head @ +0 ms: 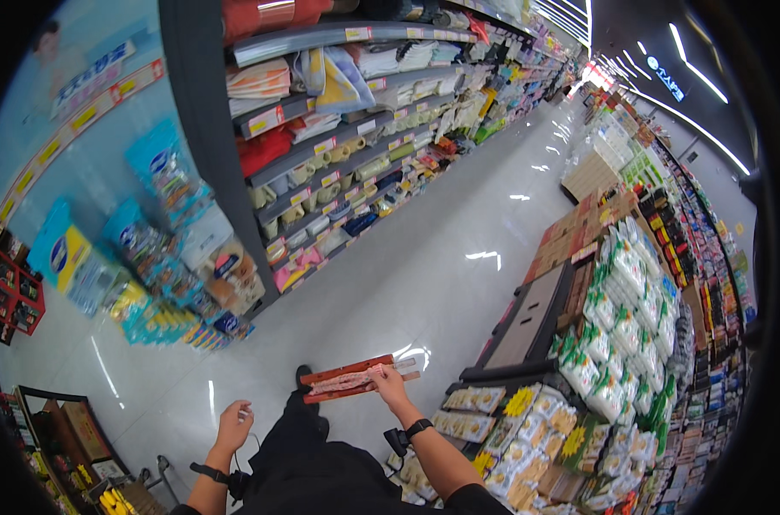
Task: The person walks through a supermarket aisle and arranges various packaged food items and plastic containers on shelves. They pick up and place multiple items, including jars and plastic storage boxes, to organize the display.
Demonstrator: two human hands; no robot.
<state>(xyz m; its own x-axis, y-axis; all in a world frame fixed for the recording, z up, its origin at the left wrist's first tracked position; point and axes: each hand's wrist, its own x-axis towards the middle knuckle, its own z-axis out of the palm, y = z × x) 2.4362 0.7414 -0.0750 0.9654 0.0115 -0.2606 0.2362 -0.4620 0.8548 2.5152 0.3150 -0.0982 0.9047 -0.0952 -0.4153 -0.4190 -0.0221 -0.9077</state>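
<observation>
My right hand grips a pink-and-white braided strip by one end. Alongside it are two reddish-brown bars with pale ends, seemingly part of the same folded item; its exact kind is unclear. This item hangs above the floor, in front of my dark shoe. Lower left, my left hand is held out over the floor with its fingers loosely curled and nothing visible in it. A black strap with a small device circles each wrist.
Shelves of towels and cups line the left of a long aisle. Blue hanging packs jut out nearer. To my right stand stacked white-and-green packs and boxed goods. A metal cart frame is at lower left.
</observation>
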